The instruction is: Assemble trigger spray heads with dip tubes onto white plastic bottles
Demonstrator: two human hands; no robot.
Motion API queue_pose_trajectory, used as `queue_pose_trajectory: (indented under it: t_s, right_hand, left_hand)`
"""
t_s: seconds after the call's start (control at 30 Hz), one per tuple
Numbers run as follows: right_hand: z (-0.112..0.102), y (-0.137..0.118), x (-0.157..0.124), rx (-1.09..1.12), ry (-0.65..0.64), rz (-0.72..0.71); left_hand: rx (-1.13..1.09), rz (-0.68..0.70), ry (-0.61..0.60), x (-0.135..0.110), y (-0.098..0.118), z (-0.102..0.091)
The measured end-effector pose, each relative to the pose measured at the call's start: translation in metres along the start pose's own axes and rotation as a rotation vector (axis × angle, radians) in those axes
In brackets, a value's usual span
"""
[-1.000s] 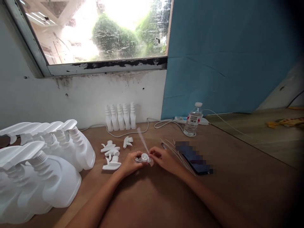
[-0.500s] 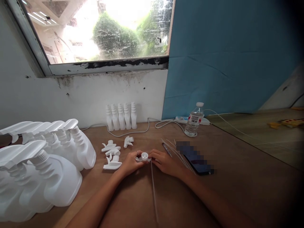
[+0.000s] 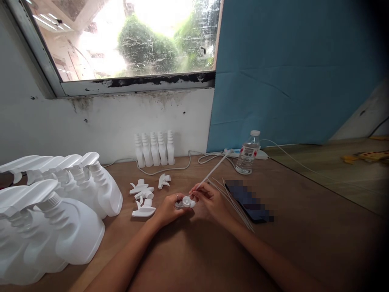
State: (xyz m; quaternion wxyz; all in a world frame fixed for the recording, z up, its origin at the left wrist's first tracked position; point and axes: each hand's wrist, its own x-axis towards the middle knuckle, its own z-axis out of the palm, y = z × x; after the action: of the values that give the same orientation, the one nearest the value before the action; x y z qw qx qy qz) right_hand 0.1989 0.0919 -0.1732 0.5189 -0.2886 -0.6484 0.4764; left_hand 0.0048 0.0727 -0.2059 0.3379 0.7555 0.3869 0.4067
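We see one white spray head (image 3: 186, 201) low over the middle of the table (image 3: 304, 219), held between two hands. The left hand (image 3: 167, 209) has its fingers closed around the spray head from 9 o'clock. There is one ring on that hand. One thin tube (image 3: 212, 172) sticks out of the spray head and points up toward 2 o'clock. The right hand (image 3: 209, 201) pinches this tube with its fingertips pressed together, right next to the spray head.

At 3 o'clock, just beside the right hand, lies a bunch of loose tubes (image 3: 235, 200). They are too thin for us to count. They lie partly over one dark phone (image 3: 251, 205).

At 9 o'clock, near the left hand, we count four loose spray tops (image 3: 142, 195) lying on the table.

At 11 o'clock, well away at the wall, five small white bottles (image 3: 154, 148) stand upright in a row, touching each other. One white cable (image 3: 170, 168) runs along the table in front of them.

At 2 o'clock stands one water bottle (image 3: 247, 156), upright, with its cap on. One white power strip (image 3: 232, 153) lies just behind it.

Far out at 9 o'clock are the big spray bottles (image 3: 73, 227), lying packed together in two rows. We count five in the back row. The front row runs out of view, so we cannot count it.
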Motion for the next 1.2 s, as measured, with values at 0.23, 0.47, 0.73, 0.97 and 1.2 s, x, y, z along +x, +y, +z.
queue_pose_trajectory:
  t_s: [0.23, 0.47, 0.73, 0.97, 1.2]
  right_hand:
    - [0.0, 0.004, -0.003, -0.127, -0.052, -0.047]
    - [0.003, 0.01, -0.003, -0.127, -0.03, -0.061]
    - [0.005, -0.002, -0.003, -0.358, -0.066, -0.105]
    - [0.011, 0.007, 0.003, -0.439, -0.151, -0.235]
    - [0.012, 0.016, 0.002, -0.432, -0.087, -0.244]
  left_hand:
    - [-0.015, 0.01, 0.001, 0.0, 0.0, 0.0]
    - [0.002, 0.009, 0.005, 0.001, 0.0, 0.0]
    - [-0.015, 0.019, 0.005, 0.001, -0.003, 0.001]
    - [-0.073, 0.04, 0.017, 0.002, -0.004, 0.005]
    - [-0.069, 0.069, 0.025, 0.006, -0.003, 0.003]
